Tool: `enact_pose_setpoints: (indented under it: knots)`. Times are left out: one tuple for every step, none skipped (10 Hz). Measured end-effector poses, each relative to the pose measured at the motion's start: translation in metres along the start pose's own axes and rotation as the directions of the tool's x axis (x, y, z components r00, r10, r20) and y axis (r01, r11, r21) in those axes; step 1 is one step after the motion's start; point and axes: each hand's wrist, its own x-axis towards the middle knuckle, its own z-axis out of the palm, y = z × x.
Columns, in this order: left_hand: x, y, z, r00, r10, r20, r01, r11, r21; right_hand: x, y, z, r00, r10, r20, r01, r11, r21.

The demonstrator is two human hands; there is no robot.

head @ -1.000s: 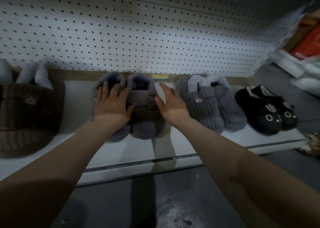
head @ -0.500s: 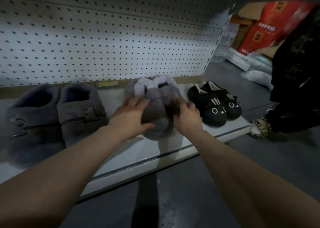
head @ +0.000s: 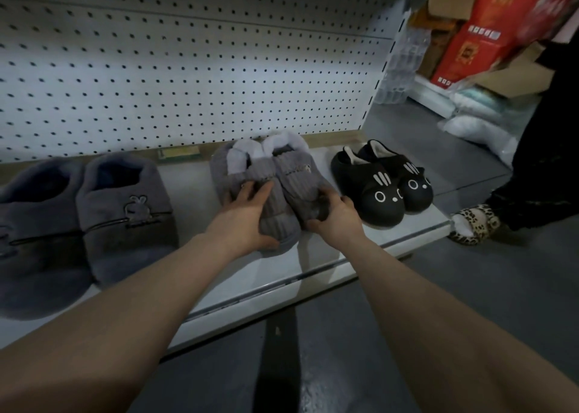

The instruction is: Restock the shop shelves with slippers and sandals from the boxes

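A pair of grey ribbed slippers (head: 275,174) with pale fleece lining sits on the white shelf (head: 313,265), toes towards me. My left hand (head: 247,218) grips the left slipper's toe, thumb underneath. My right hand (head: 332,218) grips the right slipper's toe from the outer side. To the left stands a pair of grey plush slippers (head: 122,212) with a small rabbit emblem. On the right is a pair of black slippers (head: 382,190) with white cat faces.
White pegboard (head: 188,67) backs the shelf. Another person in dark clothes (head: 545,149) and leopard-print slippers (head: 476,224) stands on the grey floor at right. Red cartons (head: 476,33), cardboard boxes and white plastic bags (head: 479,130) pile up behind.
My hands left the plush pair and moved right onto the ribbed pair, which they now grip at the toes. The view has swung right, showing the other person.
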Motion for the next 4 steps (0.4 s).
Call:
enact_pose_setpoints:
  knots:
    - [0.0,0.001,0.001,1.0,0.0,-0.003,0.0,1.0,0.004,0.0,0.004,0.002,1.0,-0.005,-0.007,0.005,1.0,0.0]
    - [-0.004,0.003,-0.002,1.0,-0.004,-0.006,0.004,1.0,0.004,-0.001,0.003,-0.001,1.0,-0.017,0.002,0.017,1.0,0.001]
    - [-0.009,0.007,-0.006,1.0,0.008,-0.006,-0.008,1.0,-0.009,0.0,0.003,-0.004,0.999,-0.034,-0.005,0.034,0.999,-0.028]
    - [-0.018,0.015,-0.029,0.998,0.054,-0.045,-0.053,0.998,0.02,-0.004,-0.007,-0.013,0.996,-0.077,-0.035,0.072,0.989,-0.129]
